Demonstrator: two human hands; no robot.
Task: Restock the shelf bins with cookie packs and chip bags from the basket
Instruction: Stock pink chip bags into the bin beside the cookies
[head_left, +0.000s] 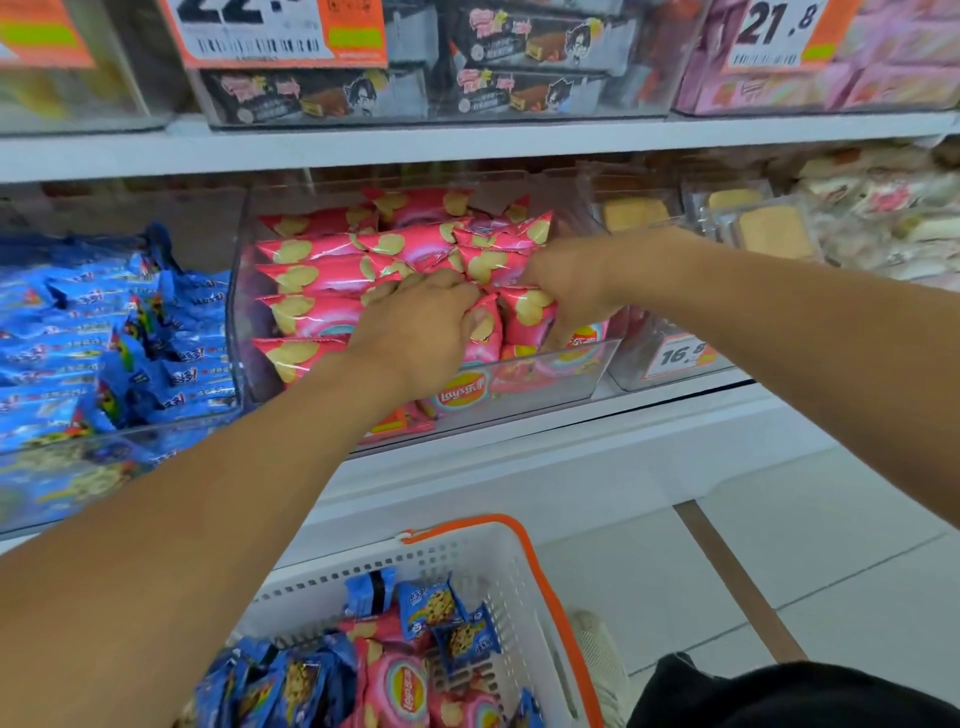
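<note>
Nearest the lens, the person's two bare forearms reach up from the bottom corners toward the middle shelf. Fingers of the left hand (423, 332) are curled down over the pink foil chip bags (322, 275) in the clear plastic bin (550, 371), and seem to clutch the top of one bag standing at the front. Fingers of the right hand (569, 291) are bent too, their tips pushed down among the bags just beside the left hand; they look to be pinching a bag, though the tips are hidden. Both hands sit over the front middle of that bin, where the bags lie stacked in rows.

Left of it, another clear bin holds blue cookie packs (104, 343) heaped to its rim. To the right, clear trays of pale square biscuits (769, 231) stand behind an orange price tag (683, 356). On the shelf above are black snack bar boxes (524, 47), pink boxes (883, 78) and more price tags.

Below the hands, on the pale tiled floor (831, 545), stands a white perforated plastic basket with an orange handle (524, 571). Inside lie more blue cookie packs and pink chip bags, mixed together.
</note>
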